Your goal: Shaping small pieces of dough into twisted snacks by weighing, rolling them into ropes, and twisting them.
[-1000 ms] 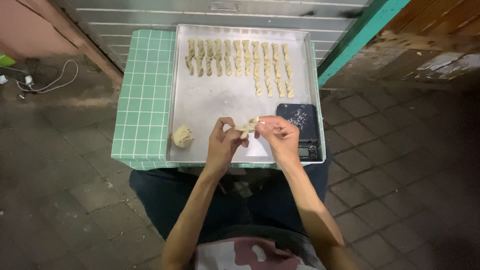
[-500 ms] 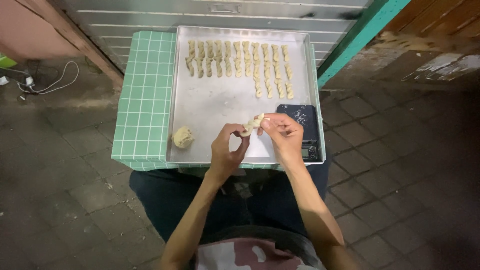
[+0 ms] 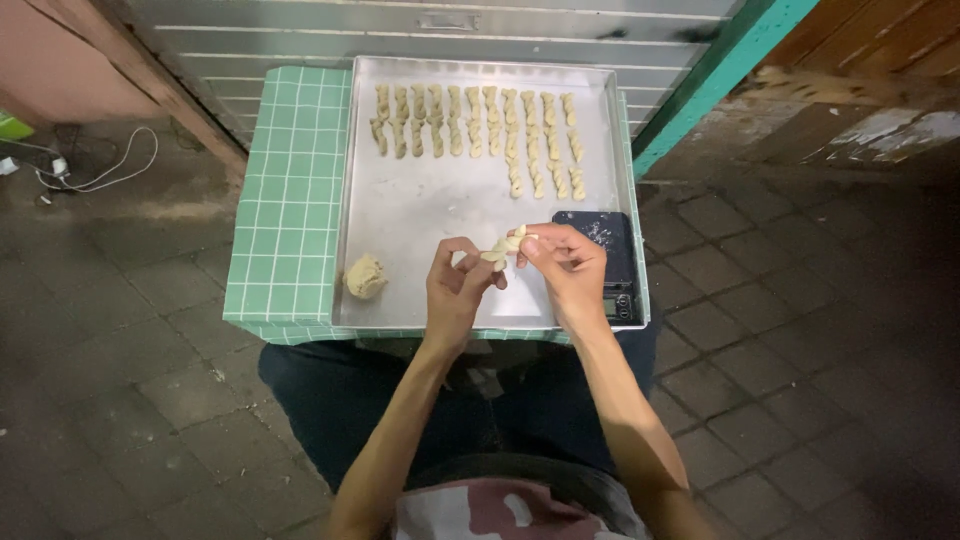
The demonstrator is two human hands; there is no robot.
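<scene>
I see both hands pinched on one small pale twisted strip of dough (image 3: 505, 246): my left hand (image 3: 452, 292) has its grip clamped on the lower end, my right hand (image 3: 566, 266) has its grip clamped on the upper end. The strip hangs between the fingertips, just above the near part of the shallow rectangular metal tray (image 3: 420, 215). A rounded lump of pale dough (image 3: 365, 277) lies on the tray left of my left hand. Rows of finished twisted dough pieces (image 3: 478, 130) line the far side. A black digital kitchen scale (image 3: 610, 262) sits beside my right hand. The tray rests on a green checked surface (image 3: 285, 210).
</scene>
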